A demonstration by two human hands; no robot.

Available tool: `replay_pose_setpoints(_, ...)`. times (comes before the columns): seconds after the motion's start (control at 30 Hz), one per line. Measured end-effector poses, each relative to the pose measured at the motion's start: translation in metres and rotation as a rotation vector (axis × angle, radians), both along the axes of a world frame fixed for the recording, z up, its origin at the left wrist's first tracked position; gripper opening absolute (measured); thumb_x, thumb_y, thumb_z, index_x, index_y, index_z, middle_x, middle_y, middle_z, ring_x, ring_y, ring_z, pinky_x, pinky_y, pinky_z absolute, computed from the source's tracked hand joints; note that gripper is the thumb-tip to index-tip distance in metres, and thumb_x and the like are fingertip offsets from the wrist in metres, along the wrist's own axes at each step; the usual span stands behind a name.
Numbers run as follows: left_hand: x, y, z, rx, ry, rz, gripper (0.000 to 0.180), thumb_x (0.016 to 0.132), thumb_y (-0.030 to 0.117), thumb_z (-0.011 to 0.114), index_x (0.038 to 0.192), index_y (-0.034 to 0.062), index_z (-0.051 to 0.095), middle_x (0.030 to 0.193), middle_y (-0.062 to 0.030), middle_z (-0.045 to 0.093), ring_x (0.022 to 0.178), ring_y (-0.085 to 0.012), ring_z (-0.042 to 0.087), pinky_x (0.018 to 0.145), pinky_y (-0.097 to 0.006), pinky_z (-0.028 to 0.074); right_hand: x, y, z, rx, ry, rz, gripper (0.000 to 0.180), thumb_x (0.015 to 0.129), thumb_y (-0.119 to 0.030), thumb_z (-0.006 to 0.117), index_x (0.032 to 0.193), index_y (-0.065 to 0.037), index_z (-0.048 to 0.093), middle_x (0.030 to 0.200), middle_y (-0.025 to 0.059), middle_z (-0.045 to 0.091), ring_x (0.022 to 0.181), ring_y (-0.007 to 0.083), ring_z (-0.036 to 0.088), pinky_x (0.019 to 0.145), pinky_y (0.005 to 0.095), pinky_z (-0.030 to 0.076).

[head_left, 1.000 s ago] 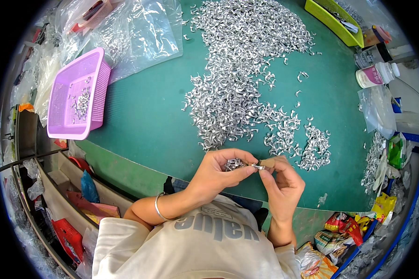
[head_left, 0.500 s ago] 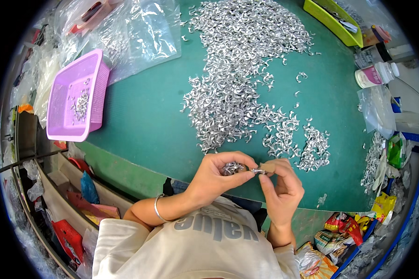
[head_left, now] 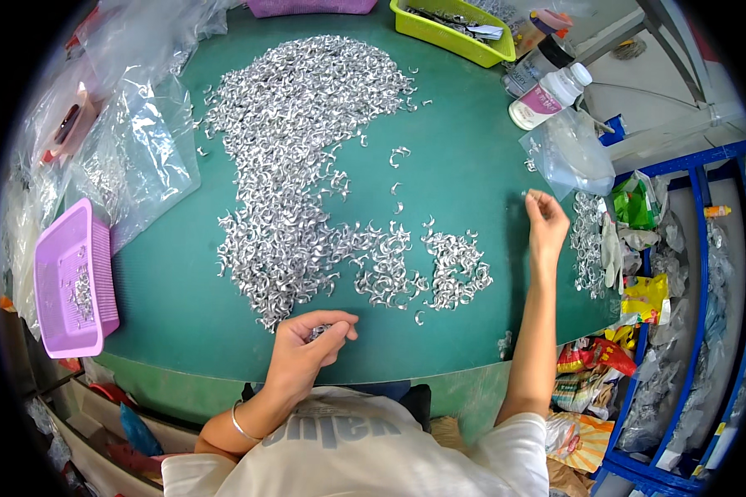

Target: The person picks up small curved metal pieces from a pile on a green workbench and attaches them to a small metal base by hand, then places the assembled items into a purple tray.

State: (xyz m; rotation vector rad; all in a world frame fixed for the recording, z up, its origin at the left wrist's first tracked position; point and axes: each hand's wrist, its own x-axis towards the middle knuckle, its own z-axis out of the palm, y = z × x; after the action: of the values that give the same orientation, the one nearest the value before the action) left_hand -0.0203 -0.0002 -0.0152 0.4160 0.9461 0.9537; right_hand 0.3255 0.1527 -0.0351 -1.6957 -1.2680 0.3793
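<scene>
1. My left hand [head_left: 307,352] cups a small clump of silver metal clips [head_left: 317,332], fingers curled round it, just below the big clip pile [head_left: 307,157].
2. My right hand [head_left: 545,219] is fisted right of that pile; I cannot tell whether it holds anything.
3. A purple basket [head_left: 68,282] sits far left of the pile on the green table [head_left: 472,166].

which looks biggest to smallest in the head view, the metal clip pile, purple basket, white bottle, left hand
1. metal clip pile, by far the widest spread.
2. purple basket.
3. left hand, though it sits nearer the camera, so unsure against the basket.
4. white bottle, smallest.
</scene>
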Motion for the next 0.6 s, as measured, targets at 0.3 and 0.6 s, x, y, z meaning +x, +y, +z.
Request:
replay_pose_setpoints(0.3, -0.002, 0.004, -0.003, -0.020, 0.028, 0.049, 0.017, 0.085, 0.008, 0.056, 0.096, -0.0038, 0.061, 0.073, -0.0018, 0.055, 0.053, -0.0022, 0.035, 0.043, -0.017, 0.023, 0.043, 0.076, -0.034, -0.007, -0.385, -0.149, 0.014, 0.073, -0.011, 0.066, 0.081, 0.000, 0.065, 0.063, 0.0063, 0.061, 0.059, 0.0180, 0.056, 0.062, 0.0311, 0.044)
replay_pose_setpoints(0.6, -0.006, 0.004, -0.007, -0.035, 0.046, 0.061, 0.019, 0.087, 0.012, 0.055, 0.096, -0.0034, 0.060, 0.068, 0.0014, 0.049, 0.053, -0.0022, 0.033, 0.043, -0.017, 0.022, -0.056, -0.020, 0.020, -0.134, -0.121, 0.319, 0.019, 0.076, -0.008, 0.061, 0.094, -0.001, 0.060, 0.078, 0.0042, 0.058, 0.070, 0.0113, 0.050, 0.061, 0.0264, 0.040)
